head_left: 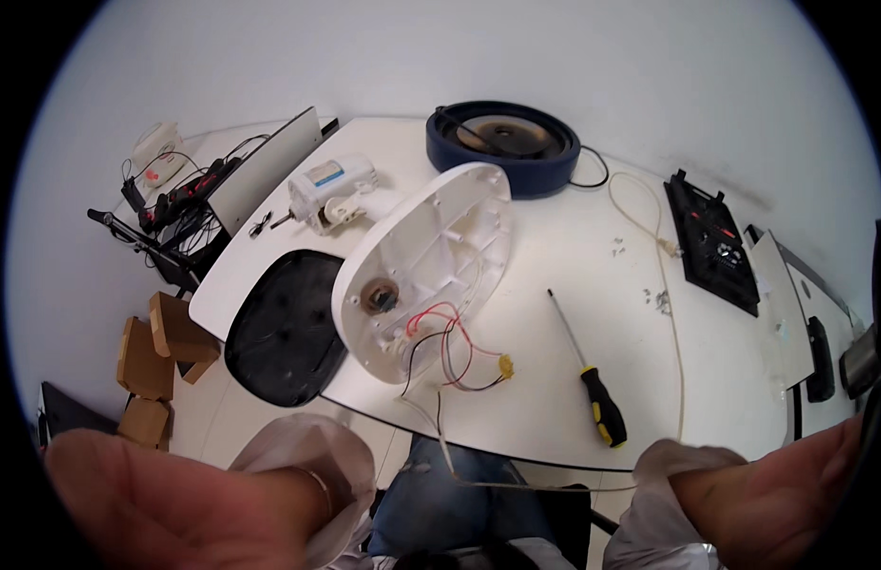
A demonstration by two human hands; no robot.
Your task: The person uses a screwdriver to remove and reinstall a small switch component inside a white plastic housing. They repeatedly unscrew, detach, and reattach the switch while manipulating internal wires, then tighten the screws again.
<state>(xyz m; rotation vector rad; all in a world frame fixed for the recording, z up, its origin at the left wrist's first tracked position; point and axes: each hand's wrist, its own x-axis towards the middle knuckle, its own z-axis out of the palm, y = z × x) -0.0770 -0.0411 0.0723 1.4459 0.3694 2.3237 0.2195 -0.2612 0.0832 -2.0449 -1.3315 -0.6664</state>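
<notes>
Here the left hand [165,499] is sitting at the lower left of the frame and the right hand [773,499] at the lower right, both blurred and close to the camera; I cannot tell how far either is opened, though a thin cord [673,313] is running down to the right one and a pale wire [517,483] is stretching between the two. The white shell [440,247] is lying on the worktop [555,228] at frame centre, up from both hands, its long axis tilting from lower left to upper right, loose wires [450,347] spilling from its hollow. The screwdriver [586,380] is lying nearer the right hand, handle pointing down. The dark round base [502,147] is holding a disc.
</notes>
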